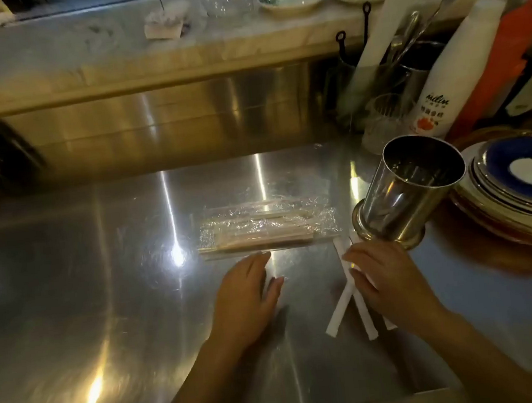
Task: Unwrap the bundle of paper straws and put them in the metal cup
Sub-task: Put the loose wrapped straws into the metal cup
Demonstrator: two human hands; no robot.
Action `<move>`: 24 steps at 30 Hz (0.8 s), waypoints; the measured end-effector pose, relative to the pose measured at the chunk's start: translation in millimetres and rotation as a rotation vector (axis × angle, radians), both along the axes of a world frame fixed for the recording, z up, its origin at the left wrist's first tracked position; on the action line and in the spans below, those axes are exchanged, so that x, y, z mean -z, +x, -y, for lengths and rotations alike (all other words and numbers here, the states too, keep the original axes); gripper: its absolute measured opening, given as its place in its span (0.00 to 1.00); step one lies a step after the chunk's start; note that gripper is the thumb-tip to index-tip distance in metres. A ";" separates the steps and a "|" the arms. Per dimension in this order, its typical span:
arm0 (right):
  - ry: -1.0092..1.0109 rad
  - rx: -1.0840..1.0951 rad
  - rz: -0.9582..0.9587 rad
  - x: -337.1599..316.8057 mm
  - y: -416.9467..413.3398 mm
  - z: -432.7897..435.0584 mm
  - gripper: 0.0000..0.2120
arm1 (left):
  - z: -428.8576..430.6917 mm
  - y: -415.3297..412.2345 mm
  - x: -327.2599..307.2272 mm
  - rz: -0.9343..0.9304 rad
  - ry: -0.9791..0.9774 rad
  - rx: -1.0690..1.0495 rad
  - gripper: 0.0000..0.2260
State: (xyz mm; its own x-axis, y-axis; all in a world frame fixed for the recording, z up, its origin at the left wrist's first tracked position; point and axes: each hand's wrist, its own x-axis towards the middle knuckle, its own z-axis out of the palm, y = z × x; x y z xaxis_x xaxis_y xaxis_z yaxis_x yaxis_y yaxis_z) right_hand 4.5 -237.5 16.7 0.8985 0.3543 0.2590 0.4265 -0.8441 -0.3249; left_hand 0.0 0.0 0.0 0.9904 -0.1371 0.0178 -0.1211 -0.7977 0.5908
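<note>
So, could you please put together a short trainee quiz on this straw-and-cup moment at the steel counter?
1. True or false: the metal cup already holds straws.
2. Which hand rests on the loose white straws: A) left hand, B) right hand?
3. What covers the straw bundle?

Key
1. False; the cup looks empty.
2. B.
3. Clear plastic wrap, not yet removed.

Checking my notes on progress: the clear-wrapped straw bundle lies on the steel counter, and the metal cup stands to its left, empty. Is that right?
Not quite. The head view shows the metal cup to the right of the wrapped straw bundle, not left. The rest stands: the bundle lies on the steel counter, and the cup looks empty.
</note>
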 end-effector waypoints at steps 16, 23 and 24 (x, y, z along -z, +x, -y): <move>-0.305 -0.295 -0.109 14.7 15.0 -1.3 0.11 | -0.4 -8.3 41.3 0.079 0.188 0.002 0.21; -0.024 -0.091 -0.249 16.3 21.5 -2.7 0.03 | -0.3 -8.5 41.1 0.078 0.177 0.001 0.23; 0.027 -0.009 -0.274 16.4 22.7 -0.7 0.04 | -0.5 -8.3 41.6 0.081 0.174 0.000 0.23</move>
State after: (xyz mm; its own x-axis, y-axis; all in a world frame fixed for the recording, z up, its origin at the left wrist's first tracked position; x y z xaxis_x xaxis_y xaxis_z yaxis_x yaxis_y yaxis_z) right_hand 27.1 -236.7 0.3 0.9332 0.3590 0.0160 0.3271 -0.8302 -0.4514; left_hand -8.3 0.5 -41.6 0.9867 -0.1453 0.0731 -0.1627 -0.8869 0.4323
